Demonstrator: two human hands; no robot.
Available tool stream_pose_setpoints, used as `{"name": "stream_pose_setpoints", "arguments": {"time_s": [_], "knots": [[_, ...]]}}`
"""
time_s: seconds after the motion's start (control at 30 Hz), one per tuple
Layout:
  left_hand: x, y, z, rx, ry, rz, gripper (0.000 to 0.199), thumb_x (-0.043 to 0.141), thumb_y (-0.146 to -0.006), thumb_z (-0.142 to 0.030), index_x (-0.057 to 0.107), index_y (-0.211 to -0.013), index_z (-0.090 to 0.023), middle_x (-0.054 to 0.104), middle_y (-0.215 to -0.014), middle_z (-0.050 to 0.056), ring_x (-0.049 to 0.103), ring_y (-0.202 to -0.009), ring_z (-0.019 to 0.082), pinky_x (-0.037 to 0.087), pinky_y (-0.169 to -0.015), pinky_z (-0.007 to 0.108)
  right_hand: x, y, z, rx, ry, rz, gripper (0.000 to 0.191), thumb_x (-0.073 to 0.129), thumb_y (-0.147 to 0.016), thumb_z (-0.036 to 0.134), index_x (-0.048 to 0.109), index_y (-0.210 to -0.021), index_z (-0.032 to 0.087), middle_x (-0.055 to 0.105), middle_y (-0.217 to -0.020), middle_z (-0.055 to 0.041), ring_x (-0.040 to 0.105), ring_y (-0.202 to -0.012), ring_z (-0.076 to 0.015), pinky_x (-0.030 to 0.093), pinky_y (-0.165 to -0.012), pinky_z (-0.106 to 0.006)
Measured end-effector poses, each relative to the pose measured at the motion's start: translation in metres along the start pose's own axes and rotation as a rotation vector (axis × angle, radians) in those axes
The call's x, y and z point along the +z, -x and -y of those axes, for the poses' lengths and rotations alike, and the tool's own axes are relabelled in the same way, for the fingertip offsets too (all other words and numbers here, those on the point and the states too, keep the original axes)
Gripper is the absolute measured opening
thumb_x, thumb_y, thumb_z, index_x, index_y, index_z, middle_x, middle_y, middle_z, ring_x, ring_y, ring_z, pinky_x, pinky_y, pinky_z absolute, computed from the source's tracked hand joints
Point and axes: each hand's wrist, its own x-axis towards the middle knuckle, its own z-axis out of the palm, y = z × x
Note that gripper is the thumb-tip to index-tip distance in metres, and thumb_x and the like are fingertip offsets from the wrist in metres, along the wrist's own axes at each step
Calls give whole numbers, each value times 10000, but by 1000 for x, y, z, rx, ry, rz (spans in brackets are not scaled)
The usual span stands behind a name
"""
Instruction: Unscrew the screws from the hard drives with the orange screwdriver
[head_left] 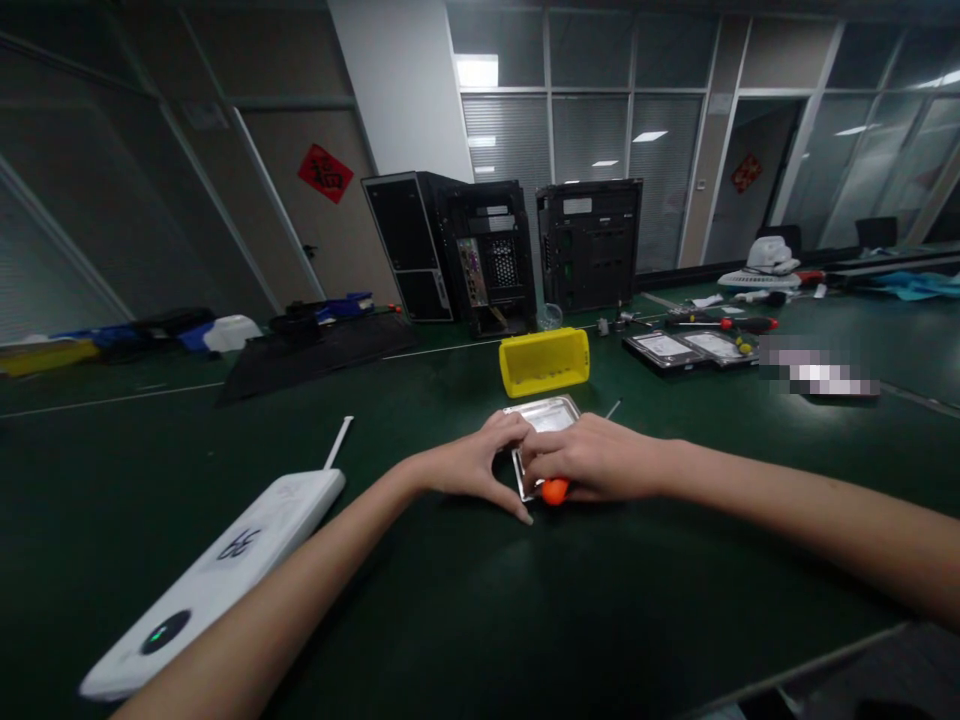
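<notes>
A silver metal hard drive (546, 412) lies on the green table, partly covered by both hands. My left hand (484, 462) is at its left edge, with the thumb spread away from the fingers and the fingertips by the metal. My right hand (589, 458) is over the drive's right side, its fingers curled round a screwdriver. The orange handle end (555, 491) shows below the fingers, and a thin shaft (615, 408) sticks out behind the hand. What the right fingertips touch is hidden.
Behind the drive stands a yellow bin (545, 362). Two more drives (664, 347) and a red-black screwdriver (750, 324) lie at the right. Computer cases (589, 245) stand at the back. A white device (225, 570) lies by my left forearm.
</notes>
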Motion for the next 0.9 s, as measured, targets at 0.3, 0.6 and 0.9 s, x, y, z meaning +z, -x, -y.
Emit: {"name": "stream_pose_setpoints", "arguments": {"time_s": [0.3,0.6,0.9], "knots": [[2,-2,0,26,7,-20,601,767,-561,-419,556,-1100,-257,497,-1082,23,403,-1059,261,354,-930,385,0,1,0,0,-6,9,228,525,-836,231,599,-1042,167,574,-1042,-69,540,-918,-190,378,-585,-250],[1,-3,0,10,29,-20,582,766,-558,-419,577,-1082,-248,501,-1078,28,418,-1057,261,375,-917,374,-2,3,1,19,17,34,234,535,-834,230,598,-1051,169,576,-1025,-62,544,-867,-180,352,-552,-244],[-2,-2,1,2,56,-34,410,765,-581,-386,662,-967,-293,521,-1016,1,436,-1052,264,357,-930,389,-2,4,-1,16,16,25,260,510,-845,235,589,-1084,168,544,-1106,-79,528,-845,-161,328,-536,-232]]}}
